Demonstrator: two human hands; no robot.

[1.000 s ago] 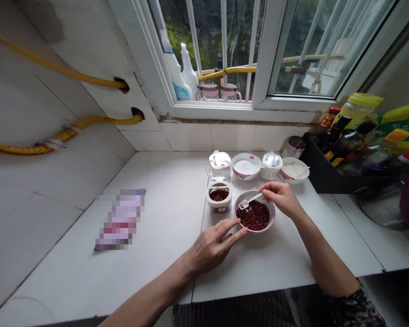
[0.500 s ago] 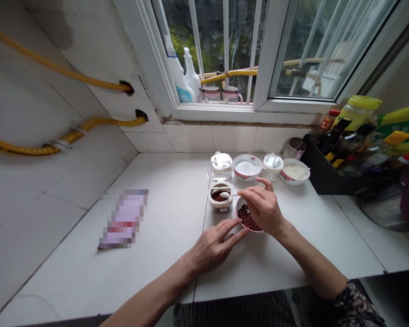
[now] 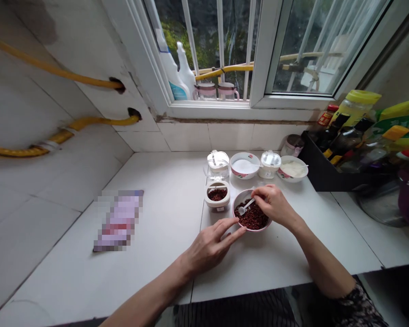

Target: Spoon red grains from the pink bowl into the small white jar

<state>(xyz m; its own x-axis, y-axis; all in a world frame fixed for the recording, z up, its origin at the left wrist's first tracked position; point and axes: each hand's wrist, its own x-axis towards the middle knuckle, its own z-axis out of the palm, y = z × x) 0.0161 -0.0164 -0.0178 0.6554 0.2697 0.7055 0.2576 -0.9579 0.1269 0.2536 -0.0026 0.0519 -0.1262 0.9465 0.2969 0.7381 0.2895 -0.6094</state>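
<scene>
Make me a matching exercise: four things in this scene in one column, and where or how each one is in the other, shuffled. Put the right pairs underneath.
1. Small white spoon
2. Left hand
3. Black box
4. Small open jar

A. Crowded with bottles
B. Upright, with dark red pieces inside
C. Pinched in the fingers of the right hand
D. At the near left rim of a bowl

Right pairs: 1-C, 2-D, 3-A, 4-B

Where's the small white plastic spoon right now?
Head view, right of centre: the spoon is in the right hand, its scoop at the dark-red bits in the round pink-rimmed bowl.
</scene>
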